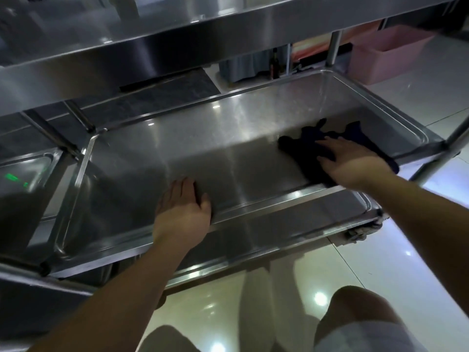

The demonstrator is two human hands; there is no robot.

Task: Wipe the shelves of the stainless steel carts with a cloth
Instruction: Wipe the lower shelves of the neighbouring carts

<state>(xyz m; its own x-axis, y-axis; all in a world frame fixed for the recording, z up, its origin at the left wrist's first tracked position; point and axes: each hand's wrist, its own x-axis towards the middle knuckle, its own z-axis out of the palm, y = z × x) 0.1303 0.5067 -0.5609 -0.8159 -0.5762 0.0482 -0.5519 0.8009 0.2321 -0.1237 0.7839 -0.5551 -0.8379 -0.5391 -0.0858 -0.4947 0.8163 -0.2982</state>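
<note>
Nearest us are our knees (355, 308) over the glossy tile floor (380, 262), and from there both arms reach forward to the cart. Our left hand (182, 207) rests on the near rim of the middle shelf (177, 153), roughly midway along it, fingers laid straight and relaxed over the edge and gripping nothing; we judge it is bracing the cart. Below that rim the lower shelf (291, 217) shows as a narrow strip. Further in and to the right, our right hand (352, 161) presses flat on the dark cloth (304, 146), fingers spread and extended, not curled around it. The cloth lies crumpled on the shelf floor near the right end, close to the near edge, with one corner draped toward the right rim. We judge the step in hand is wiping this middle shelf, with the right end under the cloth and the wide left stretch not yet reached. The next move calls for steady downward pressure and a sweep leftward along the shelf floor, then into the far corners, keeping the cloth from bunching under the palm. Above and beyond hangs the top shelf (203, 29), and behind the cart stand a dark bottle (274, 63) and a pink bin (385, 54).
</note>
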